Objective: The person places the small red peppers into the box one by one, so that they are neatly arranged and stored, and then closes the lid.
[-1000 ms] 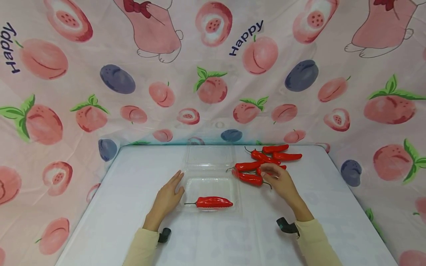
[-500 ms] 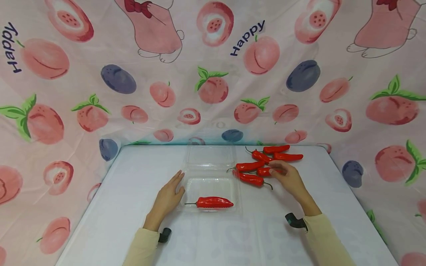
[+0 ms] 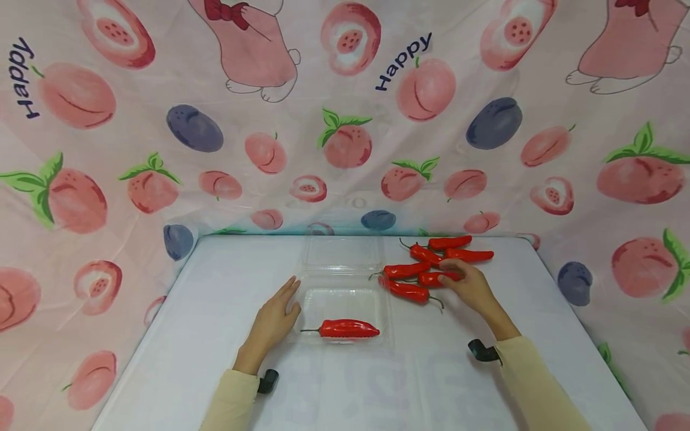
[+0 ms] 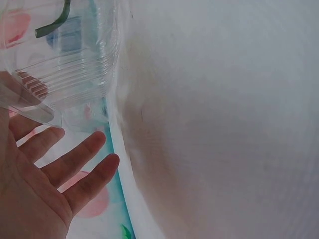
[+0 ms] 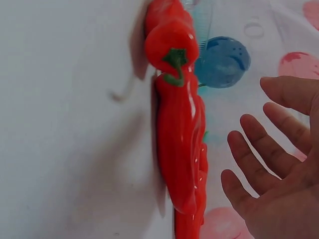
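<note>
A clear plastic clamshell box (image 3: pixel 345 299) lies with its lid folded back on the white table, one red chili pepper (image 3: pixel 349 328) inside along the near wall. At its left side rests my left hand (image 3: pixel 274 317), fingers extended along the edge; the left wrist view shows those fingers (image 4: pixel 79 159) spread beside the ribbed plastic. My right hand (image 3: pixel 474 292) is over the right end of a red pepper (image 3: pixel 431 279) in the pile, thumb and fingers apart around it. In the right wrist view its fingers (image 5: pixel 264 159) are spread, a gap between them and the peppers.
Several more red peppers lie at the back right, such as one at the far edge (image 3: pixel 451 242) and one at the near side of the pile (image 3: pixel 408 292). The white table (image 3: pixel 345 389) meets a fruit-printed cloth (image 3: pixel 323 137) behind.
My right hand has moved right, from above the near peppers to the right end of the middle one. The left hand has stayed by the box.
</note>
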A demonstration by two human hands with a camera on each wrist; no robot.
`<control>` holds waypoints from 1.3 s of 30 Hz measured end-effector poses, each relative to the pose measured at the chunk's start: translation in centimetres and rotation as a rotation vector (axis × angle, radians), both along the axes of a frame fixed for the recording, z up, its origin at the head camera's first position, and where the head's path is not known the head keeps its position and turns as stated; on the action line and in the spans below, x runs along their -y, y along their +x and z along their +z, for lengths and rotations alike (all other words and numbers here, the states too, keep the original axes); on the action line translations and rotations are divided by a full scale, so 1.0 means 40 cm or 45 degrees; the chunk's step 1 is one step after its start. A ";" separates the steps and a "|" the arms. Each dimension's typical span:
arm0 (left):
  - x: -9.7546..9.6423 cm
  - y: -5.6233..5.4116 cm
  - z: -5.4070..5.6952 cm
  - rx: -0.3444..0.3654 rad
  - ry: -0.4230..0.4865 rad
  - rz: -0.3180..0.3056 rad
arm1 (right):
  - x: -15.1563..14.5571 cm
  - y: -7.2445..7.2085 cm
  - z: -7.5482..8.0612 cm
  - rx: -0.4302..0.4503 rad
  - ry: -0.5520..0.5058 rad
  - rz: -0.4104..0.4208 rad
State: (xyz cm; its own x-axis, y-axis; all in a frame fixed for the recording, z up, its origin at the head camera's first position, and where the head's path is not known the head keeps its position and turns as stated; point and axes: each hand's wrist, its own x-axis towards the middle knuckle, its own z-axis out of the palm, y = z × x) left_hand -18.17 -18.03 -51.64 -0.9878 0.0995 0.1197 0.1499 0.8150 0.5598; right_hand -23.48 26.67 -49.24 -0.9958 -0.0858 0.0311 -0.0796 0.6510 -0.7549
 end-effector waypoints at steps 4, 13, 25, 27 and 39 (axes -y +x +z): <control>0.000 0.000 -0.001 -0.014 -0.007 -0.005 | 0.000 -0.010 -0.013 0.065 0.057 -0.005; -0.001 0.001 -0.002 0.006 -0.019 0.014 | 0.006 -0.018 -0.045 0.055 0.204 0.029; -0.001 -0.001 -0.001 -0.001 -0.012 0.001 | 0.006 -0.027 -0.054 0.018 0.271 0.054; 0.000 -0.001 0.000 0.002 -0.011 0.001 | 0.006 -0.028 -0.055 0.018 0.273 0.057; -0.001 -0.001 0.004 0.000 -0.024 0.000 | 0.004 -0.035 -0.067 0.036 0.335 0.067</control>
State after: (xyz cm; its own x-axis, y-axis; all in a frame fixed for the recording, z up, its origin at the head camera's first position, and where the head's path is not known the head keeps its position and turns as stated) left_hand -18.20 -17.99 -51.48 -0.9878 0.1016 0.1181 0.1500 0.8255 0.5440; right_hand -24.89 26.51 -51.90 -0.9900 -0.1388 -0.0268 -0.0998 0.8205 -0.5629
